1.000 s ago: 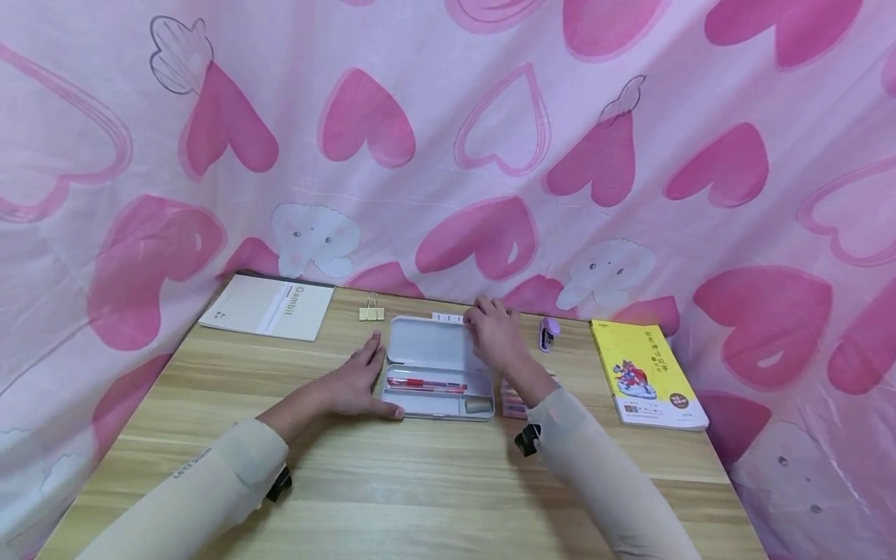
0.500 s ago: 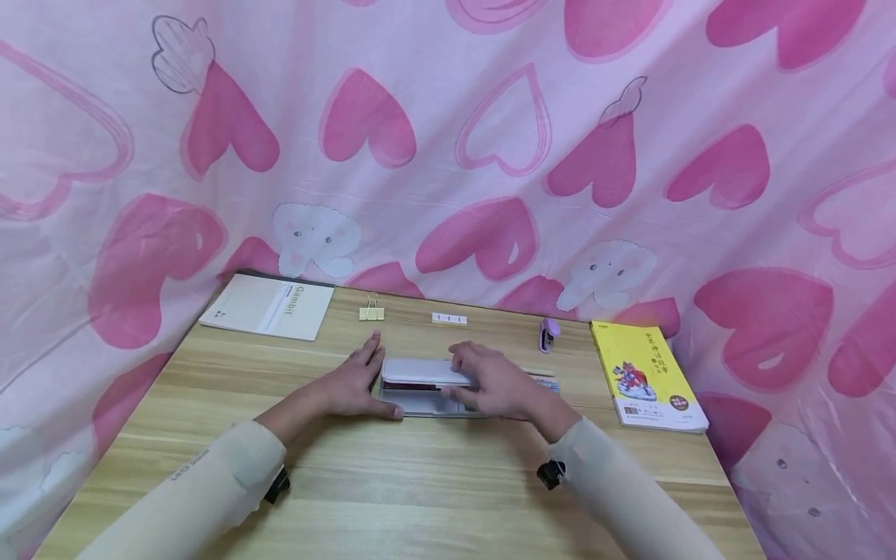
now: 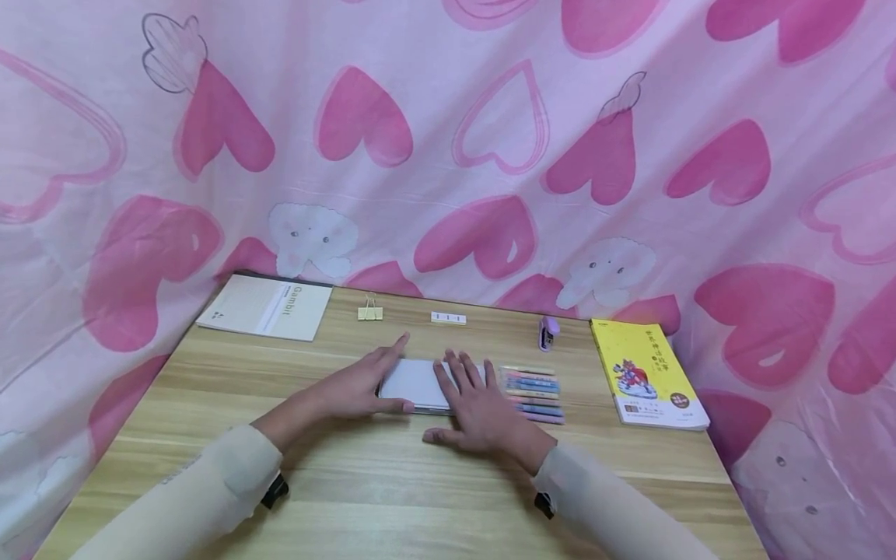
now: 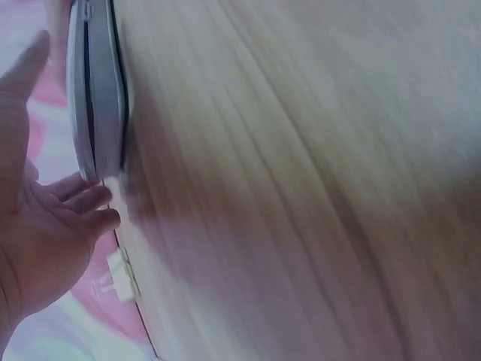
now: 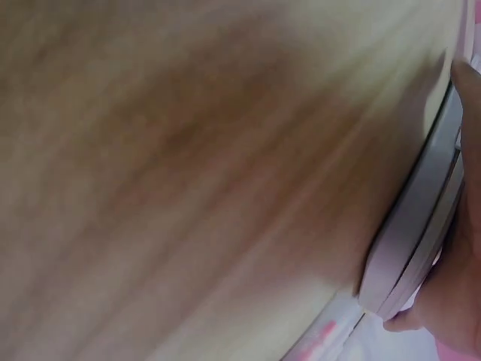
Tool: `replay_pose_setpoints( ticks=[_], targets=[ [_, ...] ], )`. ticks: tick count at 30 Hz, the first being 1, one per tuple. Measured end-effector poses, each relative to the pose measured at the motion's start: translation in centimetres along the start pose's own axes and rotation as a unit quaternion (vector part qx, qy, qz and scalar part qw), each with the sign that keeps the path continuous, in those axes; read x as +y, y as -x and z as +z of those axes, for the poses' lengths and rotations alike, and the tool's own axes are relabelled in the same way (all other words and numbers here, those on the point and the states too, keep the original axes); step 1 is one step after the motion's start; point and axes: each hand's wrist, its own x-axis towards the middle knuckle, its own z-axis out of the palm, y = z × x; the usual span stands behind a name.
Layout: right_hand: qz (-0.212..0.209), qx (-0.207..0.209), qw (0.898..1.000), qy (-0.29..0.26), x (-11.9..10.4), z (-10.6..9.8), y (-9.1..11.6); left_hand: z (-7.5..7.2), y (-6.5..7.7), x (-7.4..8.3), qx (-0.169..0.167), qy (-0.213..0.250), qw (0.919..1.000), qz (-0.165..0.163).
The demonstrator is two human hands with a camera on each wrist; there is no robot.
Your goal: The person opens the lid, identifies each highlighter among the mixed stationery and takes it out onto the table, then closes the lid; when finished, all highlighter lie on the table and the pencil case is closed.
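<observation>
A white pencil case (image 3: pixel 411 383) lies on the wooden table in the middle of the head view, its lid down over the base. Along its side a thin dark seam shows between lid and base in the left wrist view, on the case (image 4: pixel 109 98). My left hand (image 3: pixel 355 386) rests at the left end, thumb towards the front edge and fingers stretched towards the back. Spread fingers of my right hand (image 3: pixel 483 406) lie flat on the right part of the lid, thumb in front of the case. Whatever is inside the case is hidden.
Several coloured pens (image 3: pixel 535 395) lie in a row right of the case. Behind are a binder clip (image 3: pixel 370 313), a small white block (image 3: pixel 449 318) and a purple stapler (image 3: pixel 548 333). A notepad (image 3: pixel 269 307) lies at the left, a yellow book (image 3: pixel 647 373) at the right.
The lid, standing open a second ago, has swung down over the red pen and the base. My right hand has come forward and now lies flat on it. The left hand has shifted slightly right.
</observation>
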Motion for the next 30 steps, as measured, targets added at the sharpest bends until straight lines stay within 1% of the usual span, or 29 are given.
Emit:
replay_pose_setpoints(
  ticks=[3, 6, 10, 14, 21, 26, 30],
  targets=[
    [0.003, -0.001, 1.0, 0.011, -0.2, 0.2, 0.0, 0.2, 0.0, 0.8, 0.004, -0.013, 0.9998, 0.012],
    [0.008, -0.003, 1.0, 0.003, -0.5, 0.2, 0.0, 0.5, 0.1, 1.3, 0.011, -0.023, 0.9995, 0.019],
    [0.015, -0.007, 1.0, -0.002, -0.6, 0.3, 0.1, 0.7, 0.2, 1.4, 0.019, -0.026, 0.9991, 0.027],
    [0.02, -0.002, 1.0, 0.005, -0.5, 0.6, 0.1, 0.7, 0.1, 1.4, 0.02, -0.029, 0.9989, 0.032],
    [0.024, -0.001, 1.0, 0.0, -0.6, 0.8, 0.4, 0.9, 0.1, 1.3, 0.012, -0.023, 0.9991, 0.032],
    [0.025, -0.002, 1.0, -0.002, -0.8, 0.6, 0.3, 1.0, 0.1, 1.0, 0.015, -0.025, 0.999, 0.034],
    [0.021, -0.002, 1.0, -0.014, -0.8, 0.4, 0.4, 1.1, 0.3, 0.9, 0.017, -0.026, 0.9994, 0.016]
  ],
)
